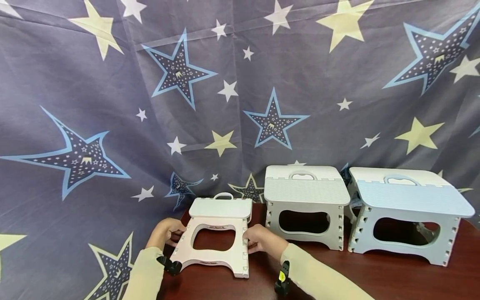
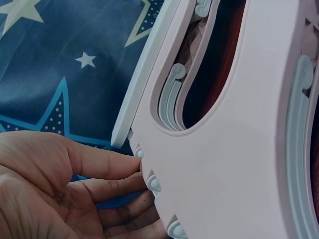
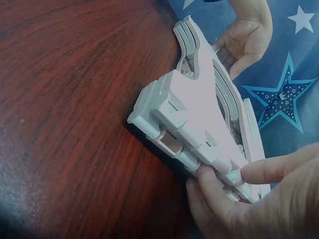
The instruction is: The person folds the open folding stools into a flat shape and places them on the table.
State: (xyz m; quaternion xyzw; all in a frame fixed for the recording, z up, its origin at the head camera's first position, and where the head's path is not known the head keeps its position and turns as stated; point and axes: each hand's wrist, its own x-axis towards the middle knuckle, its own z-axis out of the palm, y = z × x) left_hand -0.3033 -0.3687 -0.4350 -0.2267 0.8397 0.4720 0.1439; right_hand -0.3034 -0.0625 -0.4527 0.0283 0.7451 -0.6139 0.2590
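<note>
A small pink folding step stool [image 1: 211, 255] with a white top and handle stands at the left of the table in the head view, its legs folded nearly flat together. My left hand [image 1: 168, 231] grips its left side. The thumb lies on the hinged edge in the left wrist view, fingers bent behind it. On the opposite side my right hand [image 1: 262, 238] pinches the stool's right edge. The right wrist view shows the thumb and fingers around the stacked, toothed hinge edges [image 3: 199, 144], with the folded feet close over the table.
To the right stand a grey-white folding stool [image 1: 307, 191] and a blue and white one [image 1: 416, 200], both unfolded. The dark red wooden table [image 1: 311, 271] extends in front of them. A star-patterned curtain [image 1: 210, 125] hangs close behind everything.
</note>
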